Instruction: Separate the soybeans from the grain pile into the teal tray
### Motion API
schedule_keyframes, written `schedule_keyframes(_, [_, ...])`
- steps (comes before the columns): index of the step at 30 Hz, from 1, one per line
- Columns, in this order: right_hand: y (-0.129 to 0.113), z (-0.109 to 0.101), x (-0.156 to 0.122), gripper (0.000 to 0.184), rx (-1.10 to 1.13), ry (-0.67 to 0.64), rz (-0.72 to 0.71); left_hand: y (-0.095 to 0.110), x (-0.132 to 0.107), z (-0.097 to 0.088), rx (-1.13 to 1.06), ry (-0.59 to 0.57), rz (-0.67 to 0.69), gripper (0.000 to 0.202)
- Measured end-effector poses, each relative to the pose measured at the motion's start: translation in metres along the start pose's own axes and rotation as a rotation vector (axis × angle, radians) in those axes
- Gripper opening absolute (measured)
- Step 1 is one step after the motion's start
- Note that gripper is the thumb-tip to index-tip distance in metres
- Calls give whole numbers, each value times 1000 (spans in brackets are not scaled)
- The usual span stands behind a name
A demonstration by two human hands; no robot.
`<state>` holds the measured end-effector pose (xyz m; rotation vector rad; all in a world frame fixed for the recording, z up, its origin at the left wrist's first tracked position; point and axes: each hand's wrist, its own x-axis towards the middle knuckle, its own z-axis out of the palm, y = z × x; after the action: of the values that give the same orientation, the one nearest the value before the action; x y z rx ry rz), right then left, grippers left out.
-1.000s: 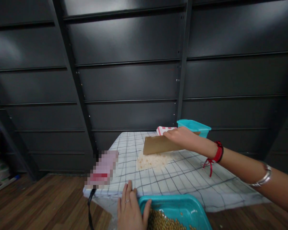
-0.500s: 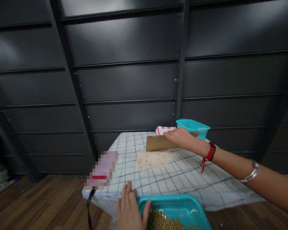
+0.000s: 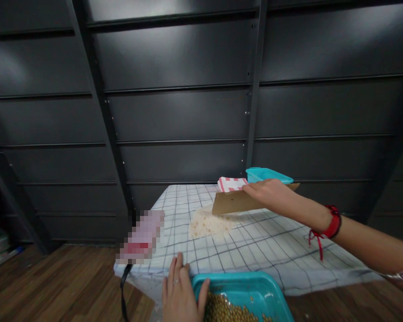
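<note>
My right hand (image 3: 268, 191) is closed on the top edge of a piece of brown cardboard (image 3: 237, 202), which it holds tilted on edge over the table. Just below the cardboard's left end lies a pile of whitish grains (image 3: 210, 223) with scattered yellowish beans, spread on the checked cloth. Near the table's front edge rests my left hand (image 3: 183, 290), its fingers stretched out and its thumb over the left rim of a teal tray (image 3: 237, 278). Inside the tray are many yellow-brown beans (image 3: 226, 309).
A second teal container (image 3: 268, 174) stands at the far right behind the cardboard, beside a folded pink-and-white cloth (image 3: 231, 184). A blurred-out pink item (image 3: 143, 237) lies at the table's left edge, with a black strap (image 3: 123, 290) hanging down. Dark panels rise behind.
My right hand and the cardboard have shifted to the right, uncovering more of the folded cloth. My left hand and the tray have hardly moved.
</note>
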<state>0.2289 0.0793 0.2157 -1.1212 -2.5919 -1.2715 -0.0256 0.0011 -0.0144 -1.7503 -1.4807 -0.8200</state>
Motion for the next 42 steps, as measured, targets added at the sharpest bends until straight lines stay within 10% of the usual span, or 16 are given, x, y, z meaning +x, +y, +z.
schedule_keyframes(13, [-12, 14, 27, 15, 3, -13, 0, 2, 0, 3, 30, 11, 32, 41])
schedule_keyframes(42, [6, 33, -56, 24, 13, 159, 11, 6, -3, 3, 2, 29, 27, 41])
